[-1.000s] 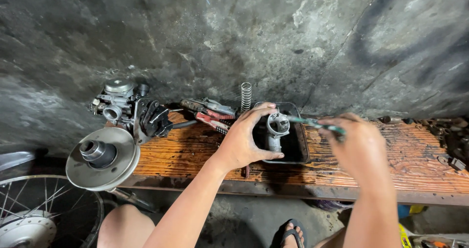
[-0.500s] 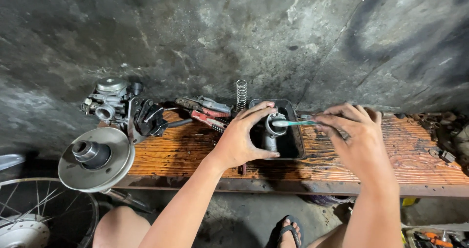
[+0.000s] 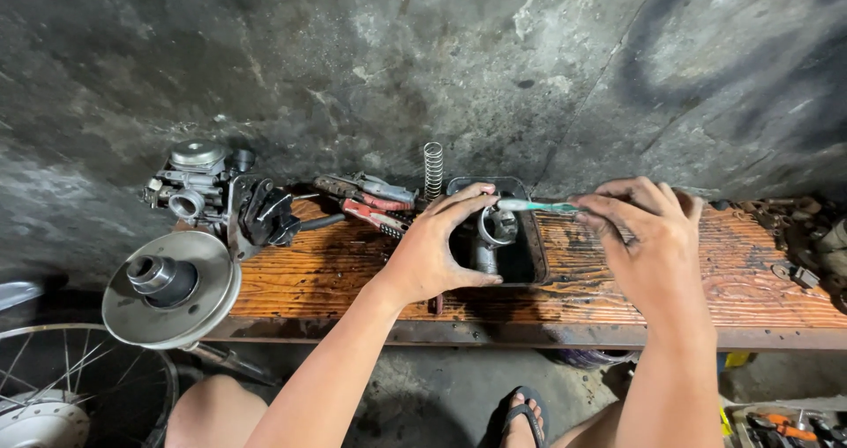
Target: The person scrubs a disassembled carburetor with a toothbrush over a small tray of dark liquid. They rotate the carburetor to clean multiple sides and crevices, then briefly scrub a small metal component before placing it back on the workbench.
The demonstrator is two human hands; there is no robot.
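Note:
My left hand (image 3: pixel 432 249) grips a small metal cylinder part (image 3: pixel 494 227) and holds it inside a black rectangular tray (image 3: pixel 529 267) on a wooden bench. My right hand (image 3: pixel 648 236) pinches the handle of a teal toothbrush (image 3: pixel 534 206). Its head rests against the top of the metal part.
The wooden bench (image 3: pixel 335 276) stands against a dark concrete wall. On it lie red-handled pliers (image 3: pixel 375 211), a coil spring (image 3: pixel 432 167), a carburetor (image 3: pixel 190 183) and a round metal pulley (image 3: pixel 172 287). A spoked wheel (image 3: pixel 62 386) stands at lower left, my sandalled foot (image 3: pixel 525 417) below.
My right hand has shifted left and lower with the toothbrush, bringing the brush head onto the metal part. My left hand has stayed on the part in the tray.

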